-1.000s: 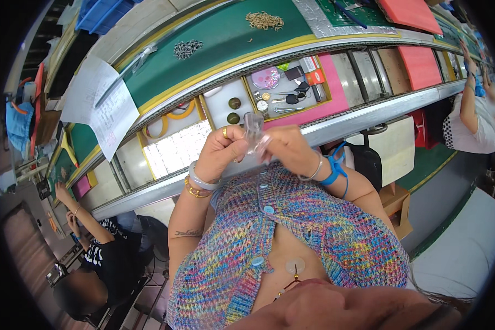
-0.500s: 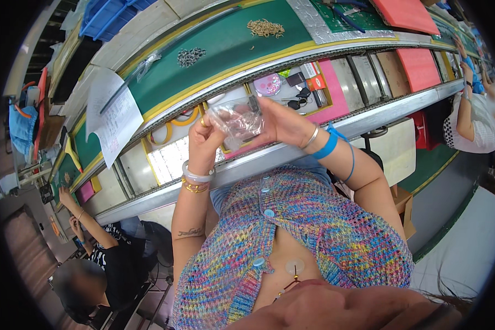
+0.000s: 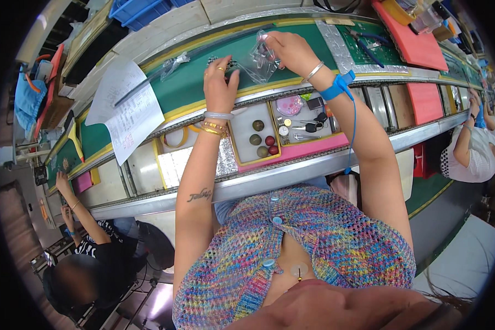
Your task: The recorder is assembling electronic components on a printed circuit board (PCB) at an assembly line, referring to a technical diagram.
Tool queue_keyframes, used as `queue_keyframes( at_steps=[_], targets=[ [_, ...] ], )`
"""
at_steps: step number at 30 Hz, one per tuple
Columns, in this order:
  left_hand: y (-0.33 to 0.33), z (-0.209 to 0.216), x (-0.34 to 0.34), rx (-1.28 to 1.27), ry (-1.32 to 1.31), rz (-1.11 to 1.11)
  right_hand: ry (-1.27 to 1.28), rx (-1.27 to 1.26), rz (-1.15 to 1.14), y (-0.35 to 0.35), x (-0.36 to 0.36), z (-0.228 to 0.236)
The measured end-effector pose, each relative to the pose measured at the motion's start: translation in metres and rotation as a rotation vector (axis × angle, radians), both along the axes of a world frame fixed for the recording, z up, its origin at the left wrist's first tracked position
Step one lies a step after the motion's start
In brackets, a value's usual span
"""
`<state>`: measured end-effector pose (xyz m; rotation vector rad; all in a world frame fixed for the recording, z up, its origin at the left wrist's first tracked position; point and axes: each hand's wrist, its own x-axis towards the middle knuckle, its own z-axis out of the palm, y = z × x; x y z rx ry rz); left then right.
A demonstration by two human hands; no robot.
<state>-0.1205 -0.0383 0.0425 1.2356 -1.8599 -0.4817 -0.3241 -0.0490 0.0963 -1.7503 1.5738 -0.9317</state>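
five small balls [image 3: 258, 125], one held clear bag [image 3: 263, 65], one pair of pliers [image 3: 372, 54]

left hand [image 3: 220, 85] at the dark pile [image 3: 213, 59], right hand [image 3: 291, 52] (blue band [image 3: 335, 88] above the wrist) with a clear bag [image 3: 263, 69]

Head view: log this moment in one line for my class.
left hand: at dark small-parts pile | right hand: holding clear plastic bag | surface: green worktop

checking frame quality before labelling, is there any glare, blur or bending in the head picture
Head view: fisheye bending curves the silver rail, with black corners; head view: shiny highlights on the clear bag in the right hand, a bright glare patch on the floor; head view: a co-worker's head, lower left, is blurred.
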Motion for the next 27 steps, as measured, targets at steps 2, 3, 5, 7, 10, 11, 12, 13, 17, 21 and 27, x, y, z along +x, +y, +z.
queue_keyframes(
  at_steps=[2,3,5,7,10,11,12,13,17,21,27],
  targets=[
    [-0.002,-0.001,-0.006,0.037,0.04,-0.008,0.235,-0.135,0.052,-0.005,0.004,0.007],
    [-0.002,-0.001,-0.007,0.076,0.074,-0.02,0.349,-0.193,0.064,-0.007,0.007,0.012],
    [-0.004,-0.007,-0.007,0.086,0.063,-0.026,0.467,-0.248,0.078,-0.007,0.014,0.025],
    [-0.004,-0.013,-0.004,-0.015,-0.002,-0.021,0.547,-0.333,0.11,-0.002,0.022,0.038],
    [-0.003,-0.011,-0.007,0.04,0.065,-0.031,0.579,-0.389,0.106,0.003,0.024,0.047],
    [-0.002,-0.009,-0.007,0.042,0.069,-0.033,0.584,-0.387,0.105,0.002,0.021,0.046],
    [-0.001,-0.007,-0.008,0.074,0.101,-0.046,0.41,-0.357,0.068,-0.001,0.015,0.045],
    [-0.001,-0.006,-0.009,0.105,0.134,-0.06,0.237,-0.328,0.029,-0.003,0.007,0.044],
    [-0.001,-0.007,-0.003,-0.073,0.035,-0.086,-0.042,-0.228,-0.106,-0.001,-0.031,0.03],
    [-0.001,-0.006,-0.008,-0.175,-0.082,-0.156,0.096,-0.082,-0.141,0.032,-0.03,-0.026],
    [0.004,-0.006,-0.007,-0.19,-0.113,-0.116,0.523,-0.237,-0.2,0.03,-0.035,-0.046]
  ],
)
